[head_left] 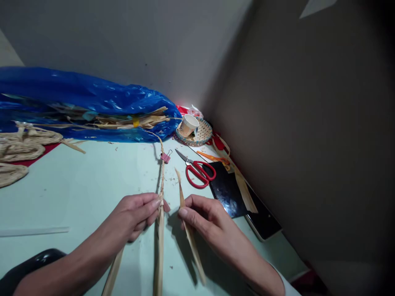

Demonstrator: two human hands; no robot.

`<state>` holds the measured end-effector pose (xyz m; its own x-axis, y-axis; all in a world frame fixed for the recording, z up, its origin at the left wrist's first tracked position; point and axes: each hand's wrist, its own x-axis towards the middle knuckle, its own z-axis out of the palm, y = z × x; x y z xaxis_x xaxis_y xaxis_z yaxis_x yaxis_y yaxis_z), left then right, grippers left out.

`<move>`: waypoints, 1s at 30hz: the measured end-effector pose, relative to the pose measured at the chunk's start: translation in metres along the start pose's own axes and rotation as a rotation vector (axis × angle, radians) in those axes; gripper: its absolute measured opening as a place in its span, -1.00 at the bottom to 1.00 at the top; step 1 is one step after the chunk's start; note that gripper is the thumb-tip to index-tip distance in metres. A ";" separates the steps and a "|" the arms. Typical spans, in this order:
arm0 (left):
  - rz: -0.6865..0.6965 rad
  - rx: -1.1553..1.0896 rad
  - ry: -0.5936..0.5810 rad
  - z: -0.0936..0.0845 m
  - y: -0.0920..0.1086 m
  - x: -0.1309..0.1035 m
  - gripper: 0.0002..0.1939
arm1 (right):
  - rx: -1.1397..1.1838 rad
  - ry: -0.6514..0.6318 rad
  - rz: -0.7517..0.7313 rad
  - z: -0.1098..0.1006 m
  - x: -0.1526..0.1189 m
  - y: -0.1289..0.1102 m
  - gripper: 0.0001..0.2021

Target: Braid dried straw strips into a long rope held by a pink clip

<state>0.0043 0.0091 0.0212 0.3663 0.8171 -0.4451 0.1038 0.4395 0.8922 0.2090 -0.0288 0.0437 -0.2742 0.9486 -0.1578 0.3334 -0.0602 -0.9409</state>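
Note:
My left hand point(140, 213) pinches a braid point(162, 172) of dry, straw-coloured husk at its lower end. Loose husk strips point(160, 255) run from that grip toward me, and another strip point(114, 271) comes out below my left wrist. Up the table, a pink binder clip point(166, 158) is clamped on the braid. To the right, my right hand point(205, 216) holds a separate husk strip point(193, 248) between thumb and fingers, its pointed tip upward, apart from the braid. Red-handled scissors point(199, 174) lie just beyond my right hand.
A blue plastic bag point(92, 86) with a husk bundle point(132, 121) lies along the wall. Behind the scissors stand a woven basket point(205, 131) and paper cup point(189, 124). Orange scissors point(212, 157), a black flat object point(226, 191) and phone-like device point(265, 218) lie right; coiled braids point(27, 144) lie left.

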 end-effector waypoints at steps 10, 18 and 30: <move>-0.012 -0.003 0.001 0.000 0.005 -0.004 -0.54 | 0.023 0.051 0.103 0.021 -0.018 -0.003 -0.71; -0.030 0.083 0.066 0.007 0.011 -0.008 -0.51 | -0.054 -0.043 0.104 0.040 -0.022 -0.003 -0.84; -0.026 -0.054 -0.052 -0.006 -0.004 -0.003 -0.55 | -0.364 0.087 0.033 0.022 -0.031 0.002 -0.71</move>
<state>-0.0027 0.0073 0.0181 0.4115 0.7853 -0.4625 0.0648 0.4810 0.8743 0.1981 -0.0655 0.0400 -0.1853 0.9719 -0.1451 0.6441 0.0086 -0.7649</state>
